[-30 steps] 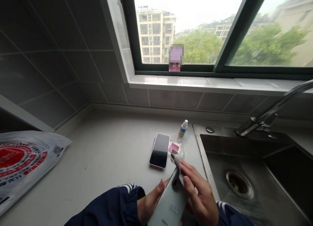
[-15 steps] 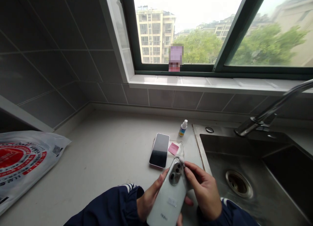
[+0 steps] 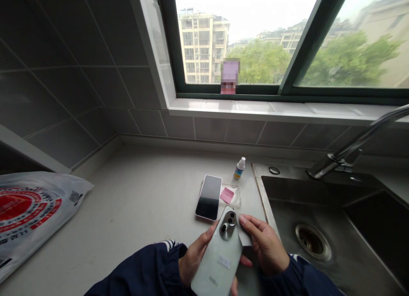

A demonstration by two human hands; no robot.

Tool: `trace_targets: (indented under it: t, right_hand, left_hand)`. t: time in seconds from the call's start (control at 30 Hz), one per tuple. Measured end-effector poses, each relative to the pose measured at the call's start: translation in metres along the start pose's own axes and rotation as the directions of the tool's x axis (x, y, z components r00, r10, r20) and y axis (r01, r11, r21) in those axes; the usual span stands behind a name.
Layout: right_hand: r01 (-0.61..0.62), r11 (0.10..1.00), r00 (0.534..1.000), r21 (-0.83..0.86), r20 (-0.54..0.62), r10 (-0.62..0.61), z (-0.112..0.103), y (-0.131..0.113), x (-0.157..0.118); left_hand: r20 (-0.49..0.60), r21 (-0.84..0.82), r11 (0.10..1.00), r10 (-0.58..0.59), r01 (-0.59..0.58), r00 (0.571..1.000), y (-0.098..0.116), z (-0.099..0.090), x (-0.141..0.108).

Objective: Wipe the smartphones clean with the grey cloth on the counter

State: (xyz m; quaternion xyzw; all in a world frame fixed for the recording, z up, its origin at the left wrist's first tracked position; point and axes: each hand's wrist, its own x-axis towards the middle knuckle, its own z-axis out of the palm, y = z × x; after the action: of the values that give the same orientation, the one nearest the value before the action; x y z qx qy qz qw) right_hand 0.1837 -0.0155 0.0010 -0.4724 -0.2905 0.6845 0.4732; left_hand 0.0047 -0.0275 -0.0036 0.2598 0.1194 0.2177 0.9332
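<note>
My left hand [image 3: 197, 255] is closed around a pale green smartphone [image 3: 215, 262], its back turned up toward me. The phone's round dark camera module [image 3: 228, 225] is at the upper end, and a small label sticks to its back. Between the thumb and fingers of my right hand [image 3: 268, 245] is a small grey cleaning cloth [image 3: 245, 235] with a zigzag edge, beside the phone's right upper edge. Just beyond lies a second phone [image 3: 209, 197], dark screen up, partly on a clear phone case [image 3: 237, 198]. A pink square of paper [image 3: 227, 195] rests in that case.
A small white bottle [image 3: 239, 168] with a blue and yellow label stands near the sink's edge. To the right is a steel sink [image 3: 316, 219] with a faucet [image 3: 345, 153]. A printed plastic bag [image 3: 38, 215] lies at the left on the counter [image 3: 137, 193].
My right hand has drawn the cloth from the camera end down to the phone's right side, so more of the cloth shows. The phone has shifted slightly in my left hand.
</note>
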Motion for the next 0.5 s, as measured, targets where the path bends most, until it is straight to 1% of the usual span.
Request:
trace_targets:
  t: [0.07,0.13,0.27,0.33,0.43,0.5]
  right_hand:
    - [0.014,1.0,1.0,-0.009,0.011,-0.014,-0.001,0.0,0.0]
    - [0.046,0.999,0.999,-0.008,-0.012,-0.046,-0.002,-0.001,-0.001]
    - [0.094,0.99,0.993,0.1,-0.079,-0.086,-0.001,-0.008,-0.006]
    - [0.151,0.975,0.984,0.162,-0.12,-0.133,0.0,-0.011,-0.008]
    - [0.243,0.949,0.964,0.201,-0.161,-0.212,0.0,-0.011,-0.008]
    - [0.278,0.941,0.952,0.193,-0.185,-0.243,-0.002,-0.009,-0.006]
  left_hand:
    - [0.0,-0.024,0.999,0.023,-0.022,1.0,0.001,0.0,0.001]
    - [-0.007,-0.069,0.997,0.045,-0.046,0.999,0.003,-0.001,0.002]
    - [-0.025,-0.159,0.986,0.051,-0.055,0.998,0.009,-0.003,0.002]
    - [-0.064,-0.212,0.973,0.083,-0.095,0.994,0.013,-0.003,-0.001]
    - [-0.129,-0.293,0.942,0.132,-0.165,0.983,0.017,-0.003,-0.004]
    - [-0.128,-0.308,0.931,0.162,-0.194,0.979,0.017,-0.003,-0.006]
